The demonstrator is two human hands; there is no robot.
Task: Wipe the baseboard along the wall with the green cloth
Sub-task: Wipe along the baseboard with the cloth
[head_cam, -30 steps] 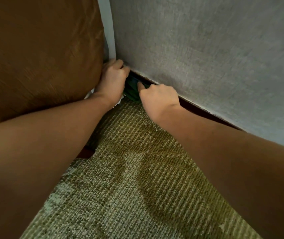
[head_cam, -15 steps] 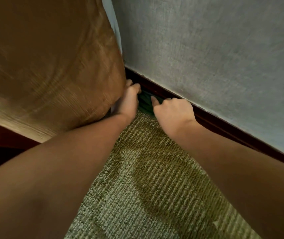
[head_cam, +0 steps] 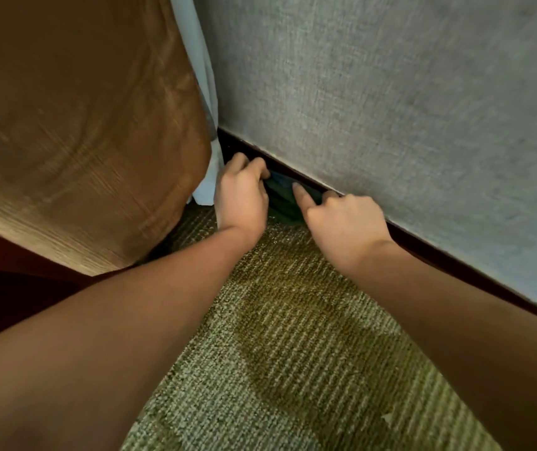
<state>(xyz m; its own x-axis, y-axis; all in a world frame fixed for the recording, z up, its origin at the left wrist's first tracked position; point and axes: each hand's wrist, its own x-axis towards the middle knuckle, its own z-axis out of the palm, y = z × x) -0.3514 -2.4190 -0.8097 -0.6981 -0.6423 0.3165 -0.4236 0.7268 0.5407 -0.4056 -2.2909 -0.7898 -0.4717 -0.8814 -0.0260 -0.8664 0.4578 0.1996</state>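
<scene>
Both hands are low at the baseboard (head_cam: 423, 246), near its end by the brown upholstered furniture (head_cam: 81, 141). The green cloth (head_cam: 281, 198) is bunched between the hands, pressed against the baseboard face, with its lower edge on the carpet (head_cam: 293, 353) at the baseboard's foot.

The left hand (head_cam: 241, 196) has its fingers (head_cam: 254, 166) curled and grips the cloth end nearer the furniture. The right hand (head_cam: 342, 222) has its fingers bent over the cloth's other end at the baseboard's top edge, with the thumb (head_cam: 303, 196) laid straight on the cloth. The contact under the palms is hidden.

Step in hand, judged: wiping the corner end of the strip.

To do it well:
- Keep the cloth flat on the baseboard face and press toward the wall (head_cam: 390, 109), not down into the carpet.
- Cover the top lip too, since dust likely sits there.
- Slide along the baseboard away from the furniture in one even pass, both hands moving together so the bunch doesn't roll.

Risks: snagging the pale fabric (head_cam: 205, 177) hanging just beside the baseboard's end, and missing the bit behind it.

Most of the baseboard toward the right forearm looks not yet wiped.
</scene>
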